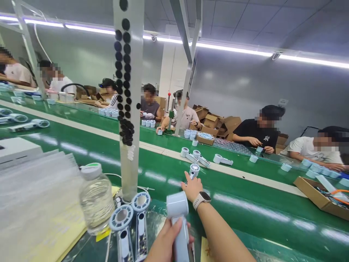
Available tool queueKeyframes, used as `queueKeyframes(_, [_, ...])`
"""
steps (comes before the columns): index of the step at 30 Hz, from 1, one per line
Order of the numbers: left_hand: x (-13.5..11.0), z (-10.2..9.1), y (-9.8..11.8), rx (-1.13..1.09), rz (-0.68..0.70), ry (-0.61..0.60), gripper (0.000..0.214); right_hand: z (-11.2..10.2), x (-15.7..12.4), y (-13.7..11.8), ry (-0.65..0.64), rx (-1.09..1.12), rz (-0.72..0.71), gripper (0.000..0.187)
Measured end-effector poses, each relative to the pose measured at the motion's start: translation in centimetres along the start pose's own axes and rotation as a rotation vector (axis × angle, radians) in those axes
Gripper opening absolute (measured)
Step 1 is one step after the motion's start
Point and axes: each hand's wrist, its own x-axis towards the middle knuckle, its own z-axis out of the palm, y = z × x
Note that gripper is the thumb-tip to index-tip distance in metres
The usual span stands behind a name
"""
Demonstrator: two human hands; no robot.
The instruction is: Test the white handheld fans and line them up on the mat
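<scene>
My left hand [170, 238] is wrapped round the handle of a light-blue handheld fan [177, 207], whose round head points up. Stretched out over the green belt, my right hand [193, 187] has its fingers on both sides of the handle of another handheld fan [194, 168]; its palm side is hidden. A watch [203, 198] is on that wrist. Left of my left hand lie two more fans, a nearer fan [121, 218] and a farther fan [141, 202], their handles open with inner parts showing.
A clear bottle [96, 200] stands beside a metal post [129, 160]. White sheets [35, 196] cover the left. Across the belt [245, 198], several people sit among light-blue cups. More fans [200, 160] lie on the pale strip. An open carton [321, 198] is at right.
</scene>
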Motion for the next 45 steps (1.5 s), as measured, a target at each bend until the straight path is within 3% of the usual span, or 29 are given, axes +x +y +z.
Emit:
queueKeyframes(5, [-0.9, 0.9, 1.5, -0.025, 0.015, 0.074, 0.031, -1.7, -1.9, -1.0, -0.047, 0.201, 0.004, 0.029])
queueKeyframes(8, [-1.0, 1.1, 2.7, -0.075, 0.021, 0.12, 0.03, -2.9, -5.5, -0.8, -0.083, 0.353, -0.061, 0.026])
queueKeyframes(11, [-1.3, 1.2, 3.5, -0.152, -0.016, 0.019, 0.034, -3.3, -10.8, -0.6, -0.115, 0.509, -0.163, 0.043])
queueKeyframes(14, [-1.8, 1.4, 3.9, -0.217, -0.102, -0.109, 0.04, -3.6, -15.3, 0.2, -0.12, 0.816, -0.305, 0.065])
queueKeyframes(16, [-1.8, 1.3, 3.9, -0.237, -0.136, -0.143, 0.046, -3.8, -16.9, 1.1, -0.051, 0.85, -0.276, 0.06])
queueKeyframes(19, [-1.3, 0.9, 3.8, -0.237, -0.092, -0.153, 0.048, -3.2, -17.7, 2.6, 0.081, 0.604, -0.092, 0.035])
queueKeyframes(21, [-0.9, 0.5, 3.9, -0.222, -0.004, -0.18, 0.049, -2.3, -18.0, 3.0, 0.105, 0.505, -0.046, 0.015])
queueKeyframes(23, [-0.7, 0.2, 4.2, -0.208, 0.071, -0.252, 0.052, -1.3, -18.4, 2.7, 0.087, 0.483, -0.064, 0.02])
queueKeyframes(27, [-0.8, -0.1, 5.2, -0.167, 0.113, -0.372, 0.064, -0.6, -19.5, 1.4, -0.01, 0.532, -0.12, 0.02])
queueKeyframes(30, [-1.0, 0.0, 5.8, -0.13, 0.138, -0.422, 0.068, -1.1, -20.2, 1.0, -0.199, 0.665, -0.148, 0.005])
queueKeyframes(33, [-1.0, 0.1, 5.9, -0.132, 0.166, -0.444, 0.066, -2.0, -20.4, 1.0, -0.455, 0.983, -0.097, 0.022])
queueKeyframes(35, [-1.0, 0.2, 5.8, -0.132, 0.173, -0.43, 0.064, -2.4, -20.5, 1.0, -0.511, 1.15, -0.066, 0.032])
queueKeyframes(39, [-0.9, 0.3, 5.8, -0.127, 0.177, -0.41, 0.065, -2.2, -20.8, 0.4, -0.388, 1.231, -0.078, 0.046])
queueKeyframes(45, [-1.1, 0.5, 5.7, -0.089, 0.238, -0.439, 0.064, -1.6, -21.8, -0.6, -0.234, 1.349, -0.04, 0.048])
